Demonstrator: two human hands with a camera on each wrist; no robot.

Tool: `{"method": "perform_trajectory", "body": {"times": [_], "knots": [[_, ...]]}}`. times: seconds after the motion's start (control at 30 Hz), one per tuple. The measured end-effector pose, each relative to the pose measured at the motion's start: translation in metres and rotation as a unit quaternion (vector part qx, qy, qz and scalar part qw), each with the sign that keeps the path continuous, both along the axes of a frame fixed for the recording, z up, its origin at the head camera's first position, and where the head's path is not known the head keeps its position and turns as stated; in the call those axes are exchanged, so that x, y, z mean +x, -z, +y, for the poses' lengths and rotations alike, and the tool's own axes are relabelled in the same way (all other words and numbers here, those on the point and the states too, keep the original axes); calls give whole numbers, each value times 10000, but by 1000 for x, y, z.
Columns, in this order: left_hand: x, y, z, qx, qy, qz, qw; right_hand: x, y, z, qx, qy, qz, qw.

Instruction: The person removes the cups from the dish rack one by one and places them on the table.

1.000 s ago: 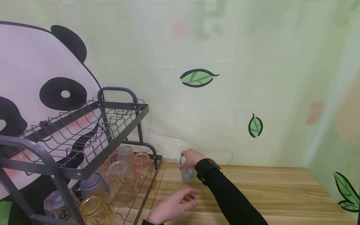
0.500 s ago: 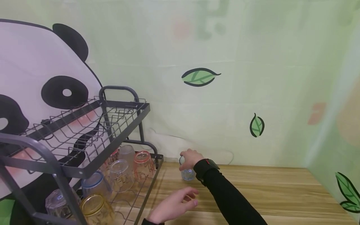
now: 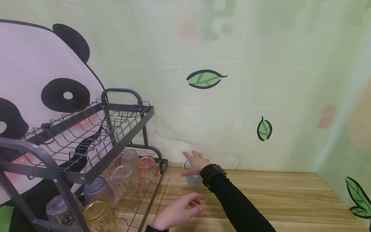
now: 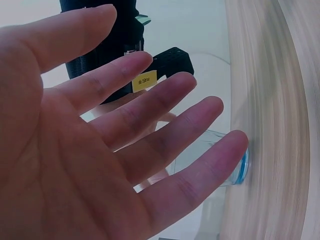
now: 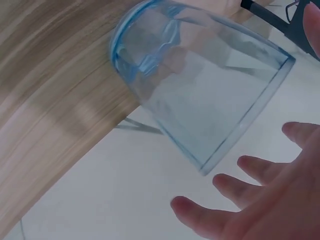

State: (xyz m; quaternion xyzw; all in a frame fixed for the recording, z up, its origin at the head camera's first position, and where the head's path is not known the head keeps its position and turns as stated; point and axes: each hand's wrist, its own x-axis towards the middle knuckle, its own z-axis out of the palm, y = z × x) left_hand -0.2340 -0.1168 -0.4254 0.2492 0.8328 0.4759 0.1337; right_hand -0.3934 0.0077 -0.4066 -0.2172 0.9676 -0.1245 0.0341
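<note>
A clear, blue-tinted drinking glass stands on the wooden table near the back wall. Over its top my right hand spreads its fingers, partly covering it in the head view. The right wrist view shows those fingers apart from the glass, with a gap between them. My left hand hovers in front of the glass, nearer the rack, fingers loosely bent and holding nothing. In the left wrist view its palm and extended fingers overlap the glass.
To the left stands a dark two-tier wire rack. Its lower tier holds several glasses, among them a red-tinted one, a blue-rimmed one and an amber one. A printed cloth hangs behind the wooden table.
The fingers of my right hand have gone from gripping the glass to spread apart, letting go of it. The glass stays in place, and my left hand has hardly moved.
</note>
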Motion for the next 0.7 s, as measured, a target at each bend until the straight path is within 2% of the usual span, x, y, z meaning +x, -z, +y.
{"method": "perform_trajectory", "body": {"times": [0.4, 0.7], "knots": [[-1, 2, 2, 21, 116, 79, 9999, 9, -13, -1, -18, -425, 228, 9988], [3, 1, -5, 90, 21, 22, 10000, 33, -27, 7, 84, -873, 681, 9938]]}}
